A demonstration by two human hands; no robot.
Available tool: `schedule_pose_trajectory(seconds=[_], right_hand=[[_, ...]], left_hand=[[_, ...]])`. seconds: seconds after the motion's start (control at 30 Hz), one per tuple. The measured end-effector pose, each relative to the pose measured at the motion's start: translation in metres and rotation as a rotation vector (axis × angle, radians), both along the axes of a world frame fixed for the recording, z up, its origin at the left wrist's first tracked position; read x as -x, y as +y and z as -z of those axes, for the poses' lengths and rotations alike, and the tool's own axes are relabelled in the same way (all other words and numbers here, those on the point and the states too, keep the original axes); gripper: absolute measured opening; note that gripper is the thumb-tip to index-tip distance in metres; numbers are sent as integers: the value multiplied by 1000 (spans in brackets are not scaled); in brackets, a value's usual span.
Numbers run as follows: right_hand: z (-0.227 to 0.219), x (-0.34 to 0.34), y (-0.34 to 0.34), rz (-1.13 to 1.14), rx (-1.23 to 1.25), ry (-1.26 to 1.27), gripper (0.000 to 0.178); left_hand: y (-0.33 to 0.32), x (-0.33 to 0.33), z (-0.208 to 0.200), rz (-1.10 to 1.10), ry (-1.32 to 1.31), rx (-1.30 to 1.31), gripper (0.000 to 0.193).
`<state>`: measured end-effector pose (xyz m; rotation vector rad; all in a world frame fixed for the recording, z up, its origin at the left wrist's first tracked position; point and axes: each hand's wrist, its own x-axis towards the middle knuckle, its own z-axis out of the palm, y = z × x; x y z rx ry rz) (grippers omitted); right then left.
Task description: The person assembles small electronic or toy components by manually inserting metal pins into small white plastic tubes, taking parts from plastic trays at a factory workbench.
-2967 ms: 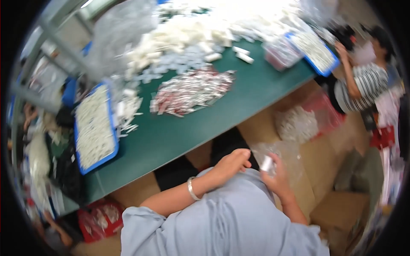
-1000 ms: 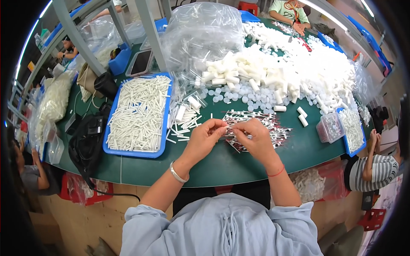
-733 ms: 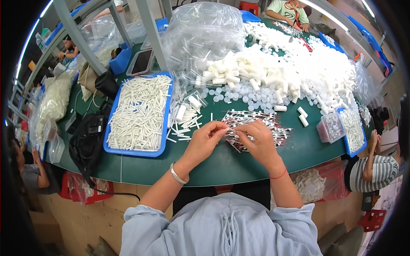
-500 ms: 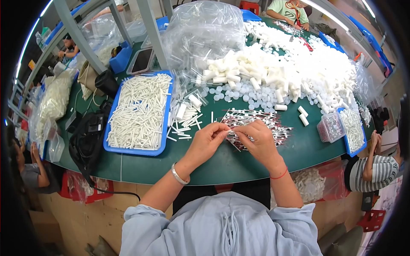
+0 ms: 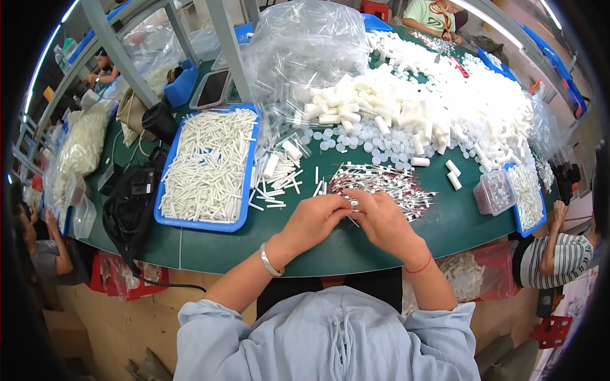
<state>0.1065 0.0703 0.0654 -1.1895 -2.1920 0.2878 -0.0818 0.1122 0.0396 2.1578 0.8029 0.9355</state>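
My left hand [image 5: 310, 221] and my right hand [image 5: 385, 221] meet fingertip to fingertip at the near edge of a pile of thin white pieces with dark red strands [image 5: 406, 190]. Both are closed in a pinch. What sits between the fingers is too small and covered to make out. A thin pale piece pokes out below the right fingers. Left of my hands, a few short white rods [image 5: 279, 184] lie loose on the green table [image 5: 273, 238], beside a blue tray [image 5: 240, 219] filled with similar white rods [image 5: 206, 168].
Beyond the pile spread translucent discs [image 5: 375, 143] and a heap of white cylinders [image 5: 406, 105]. A clear plastic bag [image 5: 305, 47] stands at the back. On the right are a clear box [image 5: 494, 193] and a smaller blue tray [image 5: 537, 223]. A black bag [image 5: 130, 203] lies left; other people sit around.
Both hands have drawn closer together, the left moving slightly right and down. The right fingers now curl over the left fingertips. The pile looks much the same.
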Motion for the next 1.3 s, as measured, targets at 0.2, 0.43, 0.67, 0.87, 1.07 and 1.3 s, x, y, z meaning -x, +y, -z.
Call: schedule_pose_trajectory(seconds=[0.2, 0.43, 0.67, 0.87, 1.07, 1.3], right_hand=[[17, -25, 6, 119, 14, 41, 27], [3, -34, 9, 309, -90, 283, 12], [14, -46, 5, 337, 391, 1035, 9], [27, -33, 5, 219, 377, 1313, 11], [27, -23, -3, 213, 385, 1245, 13], [31, -22, -9, 309, 216, 925, 13]], left_hand=[[31, -18, -15, 96, 73, 9, 16], [137, -28, 35, -287, 702, -436, 14], [122, -25, 26, -215, 247, -12, 18], [50, -30, 9, 25, -376, 914, 24], [18, -32, 4, 35, -596, 1093, 34], [7, -29, 1, 43, -649, 1112, 36]])
